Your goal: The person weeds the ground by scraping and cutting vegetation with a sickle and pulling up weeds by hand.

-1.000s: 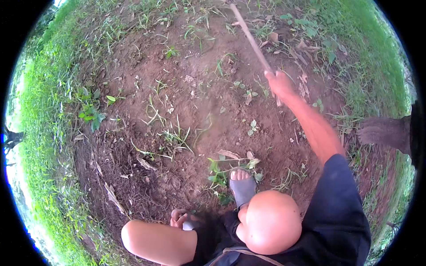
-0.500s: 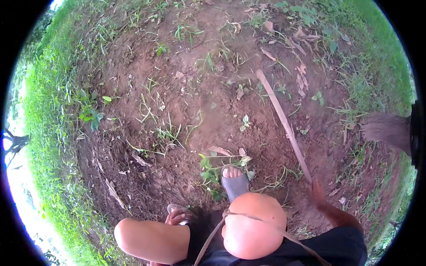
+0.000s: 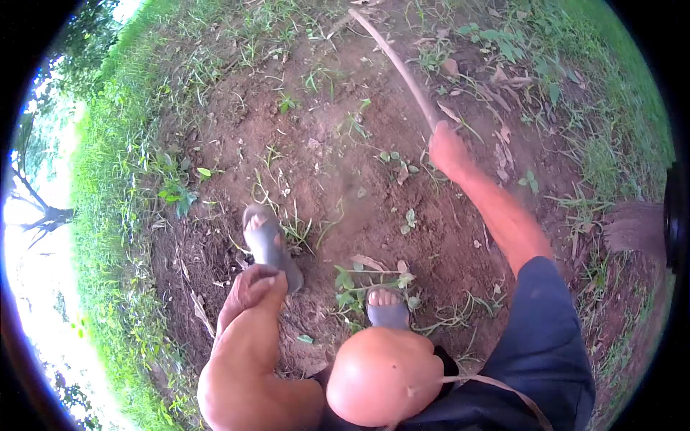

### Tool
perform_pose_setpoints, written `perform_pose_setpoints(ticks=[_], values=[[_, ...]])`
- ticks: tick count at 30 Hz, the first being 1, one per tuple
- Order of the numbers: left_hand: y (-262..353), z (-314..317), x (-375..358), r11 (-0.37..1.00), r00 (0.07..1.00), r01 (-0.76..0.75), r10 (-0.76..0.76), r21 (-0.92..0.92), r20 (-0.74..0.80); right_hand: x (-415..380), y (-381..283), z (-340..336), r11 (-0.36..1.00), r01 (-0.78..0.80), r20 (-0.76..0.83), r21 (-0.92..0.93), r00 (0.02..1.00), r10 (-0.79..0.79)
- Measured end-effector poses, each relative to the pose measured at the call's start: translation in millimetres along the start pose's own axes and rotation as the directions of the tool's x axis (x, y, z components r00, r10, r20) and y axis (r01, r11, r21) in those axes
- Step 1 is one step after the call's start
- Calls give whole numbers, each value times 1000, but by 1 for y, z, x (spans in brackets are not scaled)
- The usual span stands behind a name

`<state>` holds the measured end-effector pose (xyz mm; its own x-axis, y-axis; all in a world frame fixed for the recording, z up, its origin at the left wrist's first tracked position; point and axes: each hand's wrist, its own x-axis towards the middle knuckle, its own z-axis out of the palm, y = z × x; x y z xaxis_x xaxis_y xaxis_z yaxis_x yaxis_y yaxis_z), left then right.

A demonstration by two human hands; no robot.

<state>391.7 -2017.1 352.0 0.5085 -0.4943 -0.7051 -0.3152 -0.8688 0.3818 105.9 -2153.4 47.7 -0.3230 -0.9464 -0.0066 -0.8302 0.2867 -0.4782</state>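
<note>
My right hand (image 3: 448, 152) is closed around the lower end of a long wooden handle (image 3: 399, 66). The handle slants up and left over the soil. At its far end a thin piece (image 3: 340, 26), possibly a hoe blade, is too blurred to make out. My left hand (image 3: 253, 287) is wrapped over my left lower leg (image 3: 248, 330), just above the ankle. Beneath it my left foot stands in a grey sandal (image 3: 273, 248). My right foot, in a matching sandal (image 3: 388, 313), shows in front of my bent right knee (image 3: 384, 375).
Reddish bare soil (image 3: 338, 172) lies ahead, dotted with small weeds (image 3: 408, 221) and dry leaves (image 3: 503, 154). A leafy sprig (image 3: 348, 287) is beside my right foot. Grass (image 3: 108, 215) borders the left, and a tree trunk (image 3: 636, 230) stands at the right. A cord (image 3: 496, 381) crosses my lap.
My right hand has swung forward and left with the wooden handle, whose tip is now farther away. My left foot and lower leg have come forward into view, with my left hand on the leg.
</note>
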Motion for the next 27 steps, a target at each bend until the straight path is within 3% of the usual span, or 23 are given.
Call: perform_pose_setpoints(ticks=[1,2,3,5,7,10,13,14,15,16,17,18,19,20,21,22,24,25,27], values=[[-10,-5,18,985,985,-170,169,25,44,0,3,7,1000,4,0,-3,1000,-4],[-19,-10,34,942,940,-333,328,44,94,-9,12,11,1000,-16,115,2,993,16],[-14,-15,46,938,931,-347,341,24,130,-20,22,12,999,-38,228,1,973,37],[-7,-25,69,929,908,-371,366,-17,202,-54,38,-4,992,89,231,88,967,-107],[0,-21,102,905,860,-425,410,-19,304,-81,59,-14,1000,5,339,5,941,-6],[-4,-7,164,745,656,-659,505,100,561,-132,67,-47,997,-71,420,8,905,61],[-13,13,220,507,398,-849,426,151,812,-204,84,-77,982,-189,539,-29,824,174],[-16,21,238,468,360,-865,329,180,873,-238,97,-86,977,-209,547,-35,814,194],[-22,28,257,439,329,-875,234,203,915,-275,108,-96,981,-121,605,-153,773,190],[-27,42,287,430,332,-855,22,291,943,-308,110,-104,955,-197,641,-221,708,295],[-24,47,291,427,320,-864,55,268,946,-338,110,-112,919,-260,667,-297,632,394],[-20,53,294,419,307,-874,88,245,948,-372,108,-117,810,-482,665,-335,488,565],[-19,57,302,409,299,-880,77,244,951,-431,121,-115,885,-374,617,-276,637,462],[-22,62,312,360,304,-904,157,232,940,-474,132,-109,940,-253,550,-231,763,340],[-22,68,320,309,297,-925,232,220,926,-470,117,-106,932,-277,543,-232,758,361],[-21,80,327,285,259,-938,188,200,947,-479,90,-103,827,-522,690,-208,522,502],[-19,91,337,130,193,-979,380,154,905,-437,41,-92,583,-807,800,-93,288,526],[-16,92,338,111,172,-984,366,141,914,-409,22,-85,474,-880,785,38,320,531],[-8,94,339,24,180,-983,301,181,936,-379,21,-55,447,-852,699,272,494,517]])
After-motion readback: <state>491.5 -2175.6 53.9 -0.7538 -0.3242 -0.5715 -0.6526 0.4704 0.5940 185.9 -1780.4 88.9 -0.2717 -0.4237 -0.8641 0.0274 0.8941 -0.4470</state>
